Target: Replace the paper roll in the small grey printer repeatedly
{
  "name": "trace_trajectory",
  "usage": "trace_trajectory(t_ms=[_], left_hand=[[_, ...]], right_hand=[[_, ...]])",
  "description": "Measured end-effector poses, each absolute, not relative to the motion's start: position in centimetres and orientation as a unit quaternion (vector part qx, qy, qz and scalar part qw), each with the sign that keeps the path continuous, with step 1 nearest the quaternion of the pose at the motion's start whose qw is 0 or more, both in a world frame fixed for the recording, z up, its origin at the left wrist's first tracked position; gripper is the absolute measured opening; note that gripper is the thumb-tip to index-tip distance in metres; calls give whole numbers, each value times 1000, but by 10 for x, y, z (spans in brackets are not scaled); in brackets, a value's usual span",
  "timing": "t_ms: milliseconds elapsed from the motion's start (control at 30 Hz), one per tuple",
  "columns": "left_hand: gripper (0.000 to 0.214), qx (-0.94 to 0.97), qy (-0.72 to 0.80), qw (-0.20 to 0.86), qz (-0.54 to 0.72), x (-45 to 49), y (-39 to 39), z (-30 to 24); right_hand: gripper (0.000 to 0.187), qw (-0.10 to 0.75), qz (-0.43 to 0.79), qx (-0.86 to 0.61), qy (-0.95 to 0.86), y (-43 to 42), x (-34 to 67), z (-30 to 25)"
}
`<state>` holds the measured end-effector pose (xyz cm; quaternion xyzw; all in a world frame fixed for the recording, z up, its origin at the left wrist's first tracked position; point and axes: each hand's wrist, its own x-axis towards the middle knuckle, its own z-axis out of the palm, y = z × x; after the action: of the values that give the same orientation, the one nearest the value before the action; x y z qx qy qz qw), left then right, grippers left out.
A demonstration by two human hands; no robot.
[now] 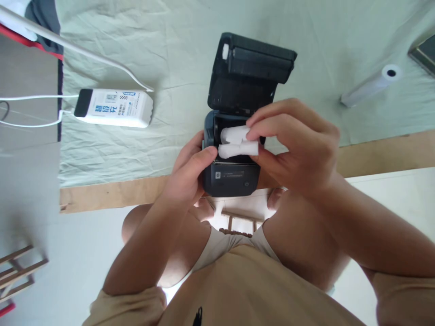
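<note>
Pale green cloth (pixel 176 45), creased, spread to a wooden edge (pixel 390 151) on my near side. Black device (pixel 231 179), one, held over that edge, lid (pixel 231 88) swung open on the far side; my left hand (pixel 190 167) grips its left side, thumb at the rim. White block (pixel 113 107), one, printed label, black end, white cables (pixel 34 98) running left; on the cloth, left of the device. White roll (pixel 367 88), one, dark core hole; well to the right. Rolled white paper (pixel 234 149), two short lengths side by side, at the device's open compartment, how deep I cannot tell; my right hand (pixel 299 149) pinches the right ends between thumb and fingers.
</note>
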<state>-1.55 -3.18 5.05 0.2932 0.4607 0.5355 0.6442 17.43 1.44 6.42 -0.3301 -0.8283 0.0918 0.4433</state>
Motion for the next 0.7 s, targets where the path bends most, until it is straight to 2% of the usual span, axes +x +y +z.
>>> trace_trajectory(t_ms=[133, 300, 433, 567, 700], left_hand=[[22, 290, 459, 641, 542, -15, -33, 51], [21, 300, 455, 628, 555, -16, -34, 47], [20, 305, 476, 605, 561, -17, -34, 45], [20, 306, 471, 617, 551, -18, -33, 44], [37, 334, 421, 635, 555, -19, -33, 43]], right_hand=[[21, 469, 127, -333, -808, 14, 177, 64], [13, 569, 201, -337, -722, 11, 167, 57], [19, 515, 161, -346, -767, 15, 164, 49], [13, 488, 116, -322, -803, 20, 175, 44], [15, 470, 76, -262, -840, 17, 182, 42]])
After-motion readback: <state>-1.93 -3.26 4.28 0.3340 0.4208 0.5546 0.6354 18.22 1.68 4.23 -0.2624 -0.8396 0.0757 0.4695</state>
